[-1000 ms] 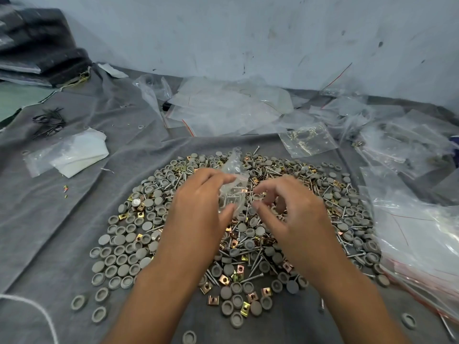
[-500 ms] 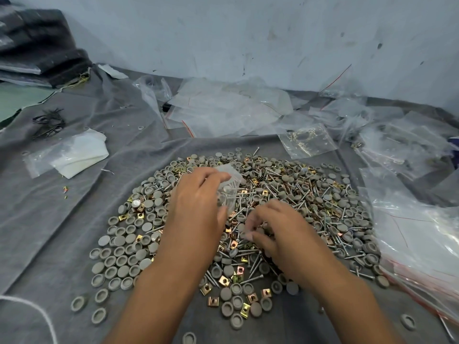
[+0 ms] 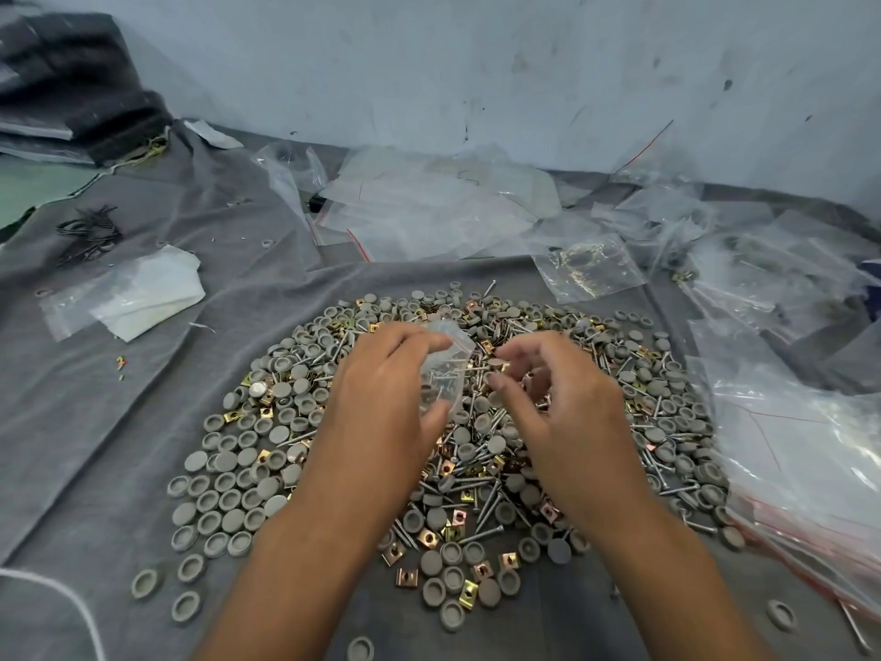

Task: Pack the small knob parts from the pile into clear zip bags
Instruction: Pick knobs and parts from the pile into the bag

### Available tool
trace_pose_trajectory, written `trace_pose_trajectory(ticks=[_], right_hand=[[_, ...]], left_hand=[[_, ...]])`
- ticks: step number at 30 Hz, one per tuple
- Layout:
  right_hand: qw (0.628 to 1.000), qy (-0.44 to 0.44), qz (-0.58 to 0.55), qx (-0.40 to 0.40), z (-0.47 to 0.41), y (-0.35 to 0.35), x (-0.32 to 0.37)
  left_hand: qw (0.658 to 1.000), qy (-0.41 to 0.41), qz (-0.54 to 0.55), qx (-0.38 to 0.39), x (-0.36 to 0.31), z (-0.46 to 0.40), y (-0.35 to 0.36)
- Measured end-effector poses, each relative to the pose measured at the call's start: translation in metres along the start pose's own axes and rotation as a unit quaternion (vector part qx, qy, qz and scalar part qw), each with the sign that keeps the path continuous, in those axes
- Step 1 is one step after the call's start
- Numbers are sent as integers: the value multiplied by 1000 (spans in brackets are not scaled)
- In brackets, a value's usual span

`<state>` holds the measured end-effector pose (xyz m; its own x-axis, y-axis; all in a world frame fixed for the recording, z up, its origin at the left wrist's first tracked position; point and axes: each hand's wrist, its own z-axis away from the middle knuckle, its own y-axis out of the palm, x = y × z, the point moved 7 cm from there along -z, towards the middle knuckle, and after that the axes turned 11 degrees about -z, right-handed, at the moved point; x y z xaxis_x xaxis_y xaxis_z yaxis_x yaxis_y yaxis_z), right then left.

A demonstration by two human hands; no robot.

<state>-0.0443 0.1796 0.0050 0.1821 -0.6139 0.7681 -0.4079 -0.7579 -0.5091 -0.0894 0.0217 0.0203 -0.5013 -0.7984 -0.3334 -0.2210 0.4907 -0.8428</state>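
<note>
- At far left we see a folded white bag (image 3: 138, 293) lying on the grey cloth (image 3: 95, 422).
- Our left hand (image 3: 381, 398) holds a small clear zip bag (image 3: 445, 369) between thumb and fingers, above the pile (image 3: 267, 450) of grey knobs, screws and brass clips.
- Our right hand (image 3: 548, 398), fingers curled, pinches something small just beside the bag's mouth; we cannot tell what.
- More clear bags (image 3: 786, 446) lie heaped at right.

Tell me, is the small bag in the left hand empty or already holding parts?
Holding parts: screws show through the clear small bag gripped by the left hand.
</note>
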Motion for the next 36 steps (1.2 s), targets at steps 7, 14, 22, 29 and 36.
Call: trace_pose_trajectory(ticks=[7,14,22,29,36], right_hand=[[947,18,230,222,16,36,-17],[945,8,238,222,20,43,-13],[952,19,234,196,15,51,-12],[950,28,261,171,16,48,-9],[957,26,241,156,14,41,-8]], left_hand=[[1000,-9,-6,4,2,0,1],[1000,-6,-6,2,5,-1,2],[1000,-1,-2,-6,5,-1,1],[1000,2,0,-5,4,-1,1],[1000,0,1,2,4,-2,2]])
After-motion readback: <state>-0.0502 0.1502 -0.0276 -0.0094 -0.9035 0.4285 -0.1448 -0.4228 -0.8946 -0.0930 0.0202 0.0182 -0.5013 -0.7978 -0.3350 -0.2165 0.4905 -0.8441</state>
